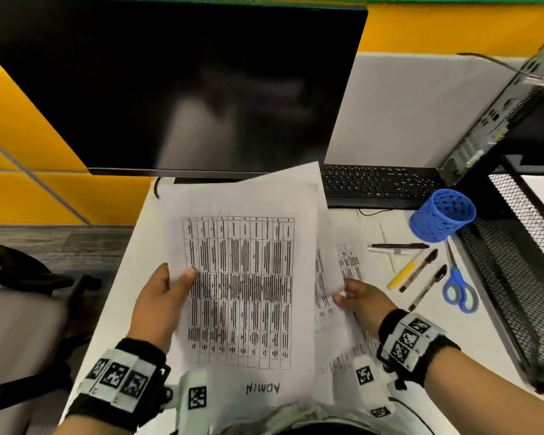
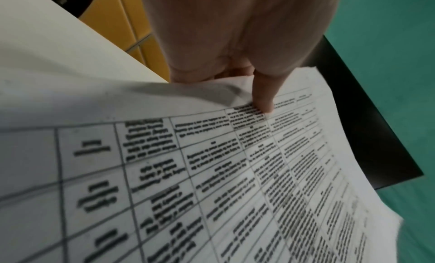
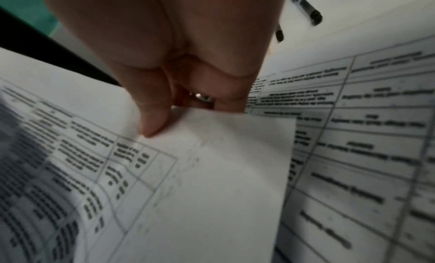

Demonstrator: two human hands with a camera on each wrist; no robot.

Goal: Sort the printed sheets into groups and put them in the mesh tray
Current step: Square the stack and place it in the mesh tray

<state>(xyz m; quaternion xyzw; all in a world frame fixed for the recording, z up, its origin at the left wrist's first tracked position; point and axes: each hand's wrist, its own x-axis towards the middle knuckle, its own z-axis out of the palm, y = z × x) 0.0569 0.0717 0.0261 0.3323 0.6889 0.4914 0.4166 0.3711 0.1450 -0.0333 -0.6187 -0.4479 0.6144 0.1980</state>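
I hold a stack of printed sheets (image 1: 242, 277) above the white desk, each with a dense table; the top one reads "ADMIN" near its lower edge. My left hand (image 1: 162, 296) grips the stack's left edge, thumb on top (image 2: 266, 99). My right hand (image 1: 355, 296) pinches the right edge of a sheet under the top one (image 3: 212, 174), thumb and fingers together. More printed sheets (image 1: 349, 268) lie flat on the desk below (image 3: 364, 136). The black mesh tray (image 1: 515, 246) stands at the right, with a white sheet in its upper tier.
A dark monitor (image 1: 176, 86) fills the back, with a black keyboard (image 1: 377, 183) and a computer case (image 1: 500, 111) to the right. A blue mesh pen cup (image 1: 442, 218) lies tipped near loose pens (image 1: 418, 271) and blue scissors (image 1: 459, 287). An office chair (image 1: 29, 277) is at left.
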